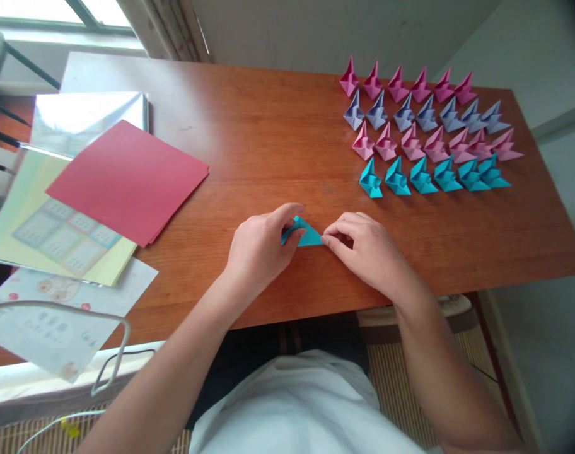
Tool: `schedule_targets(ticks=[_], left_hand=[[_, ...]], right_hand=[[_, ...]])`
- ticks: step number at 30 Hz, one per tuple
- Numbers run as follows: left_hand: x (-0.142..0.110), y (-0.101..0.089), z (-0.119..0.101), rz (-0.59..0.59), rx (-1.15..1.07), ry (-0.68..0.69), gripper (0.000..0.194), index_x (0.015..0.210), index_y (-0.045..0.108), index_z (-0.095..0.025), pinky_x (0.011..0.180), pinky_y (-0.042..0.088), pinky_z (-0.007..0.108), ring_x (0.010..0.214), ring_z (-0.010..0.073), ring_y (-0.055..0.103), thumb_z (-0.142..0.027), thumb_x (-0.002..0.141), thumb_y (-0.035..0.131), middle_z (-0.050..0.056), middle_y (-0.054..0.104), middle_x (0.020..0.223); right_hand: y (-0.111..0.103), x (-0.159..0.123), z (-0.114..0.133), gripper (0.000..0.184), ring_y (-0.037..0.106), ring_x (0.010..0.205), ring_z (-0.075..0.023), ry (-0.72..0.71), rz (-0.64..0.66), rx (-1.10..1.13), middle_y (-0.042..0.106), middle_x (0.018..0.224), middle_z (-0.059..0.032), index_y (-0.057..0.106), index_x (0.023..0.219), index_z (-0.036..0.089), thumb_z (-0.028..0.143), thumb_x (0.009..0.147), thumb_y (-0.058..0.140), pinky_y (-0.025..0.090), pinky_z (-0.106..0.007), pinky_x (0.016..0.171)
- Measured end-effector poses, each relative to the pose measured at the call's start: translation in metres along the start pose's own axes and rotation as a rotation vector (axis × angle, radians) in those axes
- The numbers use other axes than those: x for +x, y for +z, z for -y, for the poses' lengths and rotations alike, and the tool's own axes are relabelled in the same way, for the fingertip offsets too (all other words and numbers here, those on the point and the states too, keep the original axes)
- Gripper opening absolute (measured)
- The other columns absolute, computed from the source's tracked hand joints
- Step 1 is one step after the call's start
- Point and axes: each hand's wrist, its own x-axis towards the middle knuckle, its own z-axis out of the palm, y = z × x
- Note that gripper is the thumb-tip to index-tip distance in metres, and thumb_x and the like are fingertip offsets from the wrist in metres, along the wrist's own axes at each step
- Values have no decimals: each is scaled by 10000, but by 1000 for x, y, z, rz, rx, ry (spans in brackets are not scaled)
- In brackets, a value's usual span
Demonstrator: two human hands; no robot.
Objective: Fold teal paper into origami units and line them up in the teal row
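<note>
Between my two hands, near the front edge of the table, is a folded piece of turquoise origami paper [309, 236]. My left hand [267, 238] grips its left part with thumb and fingers, hiding that end. The thumb and forefinger of my right hand [358, 243] pinch its pointed right tip. The visible part is a flat, roughly triangular shape with a small raised fold at the top. Beyond my right hand stands a row of finished turquoise origami figures [422, 176] with upright points.
Further back are rows of pink [413, 144], lavender [403, 113] and magenta origami figures [398, 86]. At left, red paper sheets [129, 183] overlap a yellow sheet pack [112, 265] and a silvery packet [89, 113]. A printed sheet [65, 321] and a bent metal rail [121, 340] are nearer.
</note>
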Motion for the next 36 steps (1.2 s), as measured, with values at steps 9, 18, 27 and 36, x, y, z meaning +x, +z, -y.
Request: schedule_targets(ticks=[9,18,27,36], left_hand=[[0,0,-1,17,38,2,347,1251,685,-234,666,432,280,745,188,702,-239,907,639,7,803,917],[1,2,1,17,33,40,358,1307,639,-211,667,446,282,749,197,716,-264,955,593,30,804,959],[0,2,2,28,13,33,454,1405,561,-185,713,495,306,801,211,733,-238,955,586,48,803,1016],[-6,-1,6,-86,-52,78,339,1242,670,-203,748,534,288,898,190,736,-176,907,622,45,769,1125]], right_hand=[[2,8,9,131,599,787,-189,49,-19,34,684,812,-26,684,807,204,203,931,642,429,-326,715],[14,30,16,55,605,770,-150,-58,-112,269,691,880,-12,707,914,196,163,905,665,449,-284,708],[6,44,12,75,594,744,-143,-75,28,313,684,807,11,727,850,203,155,879,678,427,-269,673],[7,45,14,69,642,757,-158,-63,-4,231,739,819,-6,748,841,196,165,879,699,435,-275,680]])
